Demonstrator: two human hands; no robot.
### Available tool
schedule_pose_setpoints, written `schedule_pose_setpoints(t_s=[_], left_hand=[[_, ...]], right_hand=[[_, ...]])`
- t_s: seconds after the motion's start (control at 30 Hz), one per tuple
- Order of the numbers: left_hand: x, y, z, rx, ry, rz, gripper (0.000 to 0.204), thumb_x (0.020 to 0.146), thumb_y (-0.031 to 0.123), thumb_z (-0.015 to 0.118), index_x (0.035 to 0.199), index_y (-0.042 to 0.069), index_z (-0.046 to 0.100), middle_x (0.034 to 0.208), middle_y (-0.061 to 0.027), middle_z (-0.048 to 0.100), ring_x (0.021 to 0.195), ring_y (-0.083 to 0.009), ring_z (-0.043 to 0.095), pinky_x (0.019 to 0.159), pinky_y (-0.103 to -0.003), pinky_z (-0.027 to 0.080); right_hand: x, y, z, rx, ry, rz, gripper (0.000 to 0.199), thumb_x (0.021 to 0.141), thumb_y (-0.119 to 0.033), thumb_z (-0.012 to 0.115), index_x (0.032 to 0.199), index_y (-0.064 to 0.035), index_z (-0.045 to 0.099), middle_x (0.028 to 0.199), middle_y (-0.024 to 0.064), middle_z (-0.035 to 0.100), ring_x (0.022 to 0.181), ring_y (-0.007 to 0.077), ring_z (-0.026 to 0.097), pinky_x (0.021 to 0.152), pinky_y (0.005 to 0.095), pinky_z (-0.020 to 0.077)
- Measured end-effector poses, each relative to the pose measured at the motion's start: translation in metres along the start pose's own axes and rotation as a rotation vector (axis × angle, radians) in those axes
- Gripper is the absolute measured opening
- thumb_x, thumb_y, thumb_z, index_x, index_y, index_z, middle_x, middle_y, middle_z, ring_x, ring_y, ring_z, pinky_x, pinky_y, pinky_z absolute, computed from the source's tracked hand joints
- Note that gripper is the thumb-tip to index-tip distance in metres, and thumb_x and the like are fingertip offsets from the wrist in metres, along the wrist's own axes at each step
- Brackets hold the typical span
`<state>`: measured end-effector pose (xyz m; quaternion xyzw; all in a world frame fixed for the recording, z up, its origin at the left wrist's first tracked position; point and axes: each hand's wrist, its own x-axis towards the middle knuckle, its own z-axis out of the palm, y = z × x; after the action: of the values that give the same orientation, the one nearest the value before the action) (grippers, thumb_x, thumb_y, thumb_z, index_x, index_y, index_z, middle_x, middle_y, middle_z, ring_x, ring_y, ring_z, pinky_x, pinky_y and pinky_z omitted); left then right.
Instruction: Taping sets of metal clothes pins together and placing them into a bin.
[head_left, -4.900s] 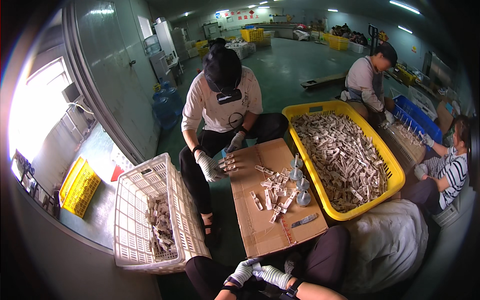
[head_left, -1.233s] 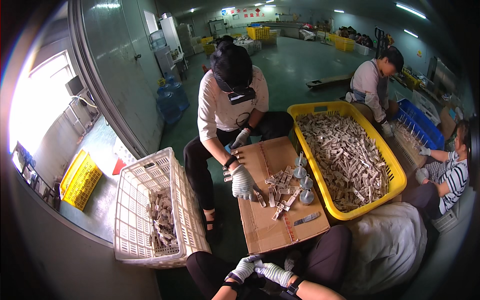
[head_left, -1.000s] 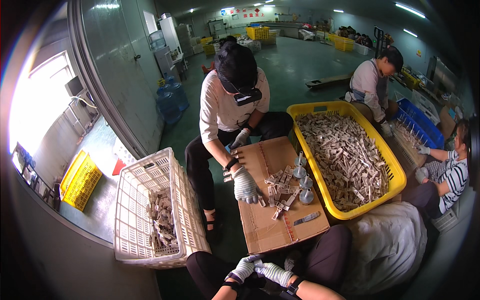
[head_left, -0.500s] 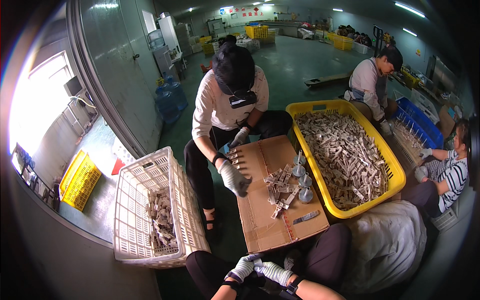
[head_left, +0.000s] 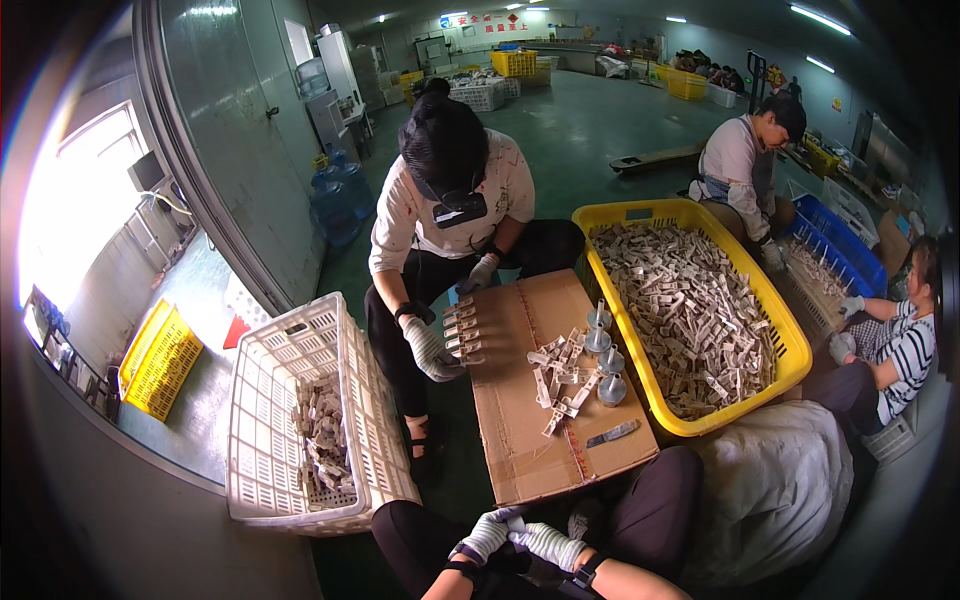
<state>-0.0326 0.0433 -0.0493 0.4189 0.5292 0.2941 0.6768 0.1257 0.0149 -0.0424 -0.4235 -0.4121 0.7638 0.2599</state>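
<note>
At the bottom middle, my left hand (head_left: 487, 536) and my right hand (head_left: 549, 545), both in striped pale gloves, meet in front of my lap. Their fingers close on a small pale piece (head_left: 516, 523), mostly hidden by the gloves; its exact kind is unclear. Just beyond them stands a cardboard box (head_left: 520, 440) used as a work surface. On it lie a loose pile of small pale clip-like pieces (head_left: 560, 372), several metal cone-shaped weights with stems (head_left: 611, 388) and a flat blade-like tool (head_left: 612, 433). A row of similar pieces (head_left: 462, 325) lines the box's left edge.
Left of the box stands a white slatted crate (head_left: 290, 510) partly filled with pieces. A yellow tub (head_left: 690, 428) heaped with them is on the right, beside a white sack (head_left: 780, 480). A gloved co-worker (head_left: 445, 190) sits opposite; two others work at right near a blue crate (head_left: 850, 250).
The co-worker opposite has drawn a gloved hand back from over the box to its left edge, beside the row, and leans slightly left. My hands stay nearly still.
</note>
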Motion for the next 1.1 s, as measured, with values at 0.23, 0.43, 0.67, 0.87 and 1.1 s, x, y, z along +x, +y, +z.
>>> schedule_pose_setpoints(t_s=[0.23,0.43,0.67,0.87,1.1], left_hand=[[0.000,0.000,0.000,-0.005,-0.004,-0.004,0.036,0.085,-0.012,0.057,0.115,0.006,0.067,0.097,0.0004,0.066,0.086,-0.0107,0.060,0.078,-0.026,0.052],[0.000,-0.001,-0.001,-0.032,-0.015,0.012,0.036,0.085,-0.012,0.057,0.115,0.006,0.067,0.098,0.0001,0.066,0.087,-0.0110,0.060,0.080,-0.026,0.052],[0.002,-0.006,-0.002,-0.061,-0.005,0.016,0.036,0.084,-0.013,0.057,0.114,0.004,0.066,0.100,-0.0020,0.066,0.088,-0.0133,0.062,0.080,-0.028,0.053],[0.002,-0.004,0.000,-0.101,0.002,-0.032,0.036,0.084,-0.013,0.057,0.114,0.004,0.066,0.099,-0.0022,0.066,0.087,-0.0135,0.062,0.079,-0.028,0.053],[0.000,-0.001,-0.001,-0.026,-0.003,-0.025,0.036,0.085,-0.011,0.057,0.115,0.006,0.066,0.097,-0.0003,0.066,0.086,-0.0115,0.061,0.078,-0.026,0.052]], right_hand=[[0.003,0.005,-0.002,0.008,-0.003,0.022,0.020,0.095,-0.020,0.057,0.107,-0.0058,0.065,0.086,-0.0020,0.064,0.078,0.0106,0.055,0.075,0.0270,0.0464],[0.000,0.001,-0.001,-0.049,-0.001,0.009,0.022,0.094,-0.021,0.057,0.107,-0.0052,0.065,0.086,-0.0010,0.064,0.077,0.0111,0.055,0.075,0.0279,0.0467],[0.004,0.006,-0.001,-0.061,0.005,0.017,0.022,0.095,-0.021,0.056,0.106,-0.0047,0.065,0.085,-0.0005,0.064,0.077,0.0113,0.056,0.074,0.0281,0.0470],[0.007,0.015,-0.004,-0.004,0.006,-0.008,0.022,0.095,-0.022,0.056,0.106,-0.0048,0.065,0.084,-0.0001,0.064,0.076,0.0114,0.056,0.074,0.0280,0.0469],[0.004,0.009,-0.001,-0.018,0.001,0.004,0.020,0.095,-0.020,0.056,0.106,-0.0054,0.065,0.086,-0.0010,0.064,0.078,0.0107,0.056,0.075,0.0270,0.0465]])
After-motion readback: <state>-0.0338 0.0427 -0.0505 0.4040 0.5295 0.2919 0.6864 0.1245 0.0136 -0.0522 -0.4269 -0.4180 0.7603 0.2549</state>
